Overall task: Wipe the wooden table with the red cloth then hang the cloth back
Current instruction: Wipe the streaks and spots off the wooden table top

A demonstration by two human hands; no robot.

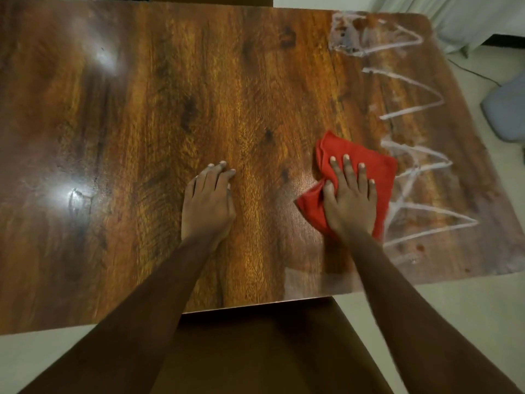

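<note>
Forearms, mine, both bare, entering from the near edge and reaching out over the table.

Item 1: dark brown chair seat [255,351], tucked under the near edge, directly below me.

Item 2: glossy wooden table with orange-brown grain [159,115]. Left and middle portions read clean, with glare spots at far left. Right portion carries a white zigzag smear [412,109] running from the far right corner toward the near right edge.

Item 3: left hand [208,203], flat on the bare wood at centre, fingers together and relaxed, grasping nothing; serves as a brace.

Item 4: right hand [350,199], fingers spread, palm pressing down on top of the cloth, thumb pinching a fold at its left side.

Item 5: crumpled red cloth [377,166], lying under the right hand, on the table right of centre, its long axis running diagonally from near left to far right. Its right edge touches the zigzag smear.

Relation of note: smear lies immediately right of and beyond the cloth, so the right hand is the nearer one. My judgement: wiping is partly done; next strokes go rightward and far. Hanging place not in view.
</note>
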